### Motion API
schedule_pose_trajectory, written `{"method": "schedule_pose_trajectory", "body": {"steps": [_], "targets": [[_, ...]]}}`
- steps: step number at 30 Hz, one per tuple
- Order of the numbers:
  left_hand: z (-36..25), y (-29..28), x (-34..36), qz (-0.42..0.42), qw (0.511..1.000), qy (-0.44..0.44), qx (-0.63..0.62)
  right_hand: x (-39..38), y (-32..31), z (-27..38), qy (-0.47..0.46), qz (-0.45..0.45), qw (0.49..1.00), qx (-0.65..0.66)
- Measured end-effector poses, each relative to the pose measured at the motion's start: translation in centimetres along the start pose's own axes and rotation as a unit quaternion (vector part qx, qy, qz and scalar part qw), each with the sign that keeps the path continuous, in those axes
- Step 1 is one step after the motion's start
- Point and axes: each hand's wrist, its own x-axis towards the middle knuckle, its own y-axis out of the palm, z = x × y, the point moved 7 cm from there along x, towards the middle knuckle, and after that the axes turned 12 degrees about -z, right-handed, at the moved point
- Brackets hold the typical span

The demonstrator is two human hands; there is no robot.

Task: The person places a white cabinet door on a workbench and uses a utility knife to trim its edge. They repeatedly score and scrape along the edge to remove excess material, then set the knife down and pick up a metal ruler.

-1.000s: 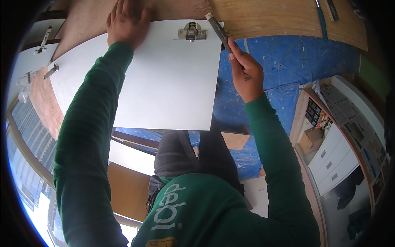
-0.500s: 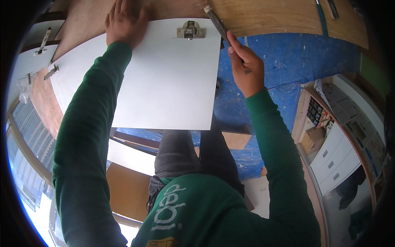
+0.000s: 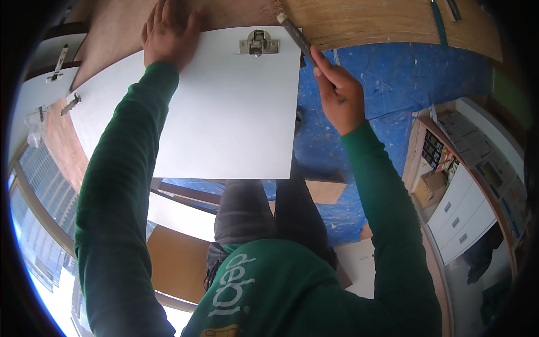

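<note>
A white cabinet door panel (image 3: pixel 230 112) lies flat on the wooden worktop in front of me. It bears a metal concealed hinge (image 3: pixel 259 43) near its far right corner and another hinge (image 3: pixel 70 104) at its left end. My left hand (image 3: pixel 169 39) lies palm down across the panel's far edge, fingers stretched onto the wood, holding nothing. In my right hand (image 3: pixel 341 92), closed just off the panel's right edge, is a dark stick (image 3: pixel 296 36) with a pale, rough tip. The stick slants over the panel's far right corner; I cannot make out its exact kind.
The wooden worktop (image 3: pixel 359 22) runs along the far side, with a teal-handled tool (image 3: pixel 439 25) at far right. Blue sheeting (image 3: pixel 393 78) covers the floor. A white drawer unit (image 3: pixel 463 216) stands at right. Further white panels with hinges (image 3: pixel 58 63) are at far left.
My right hand has shifted slightly right and nearer to me, still holding the stick. The left hand stays on the panel's far edge, and the view has moved a little.
</note>
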Motion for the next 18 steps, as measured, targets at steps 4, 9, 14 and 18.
{"method": "schedule_pose_trajectory", "body": {"steps": [4, 9, 14, 18], "targets": [[0.1, 0.0, -0.1, -0.004, 1.000, 0.006, 0.002, -3.6, -1.0, -0.1, -0.002, 0.027, 0.999, -0.029], [-0.2, 0.3, 0.0, -0.003, 1.000, 0.008, 0.003, 2.2, 0.9, 0.9, -0.003, 0.004, 1.000, 0.012], [0.3, 0.1, 0.0, -0.002, 1.000, -0.003, -0.002, -1.6, -0.1, -0.2, 0.001, 0.016, 1.000, -0.011], [0.3, -0.2, -0.2, -0.007, 1.000, 0.002, 0.000, -1.6, -0.2, -0.3, 0.011, 0.000, 1.000, 0.029]]}}
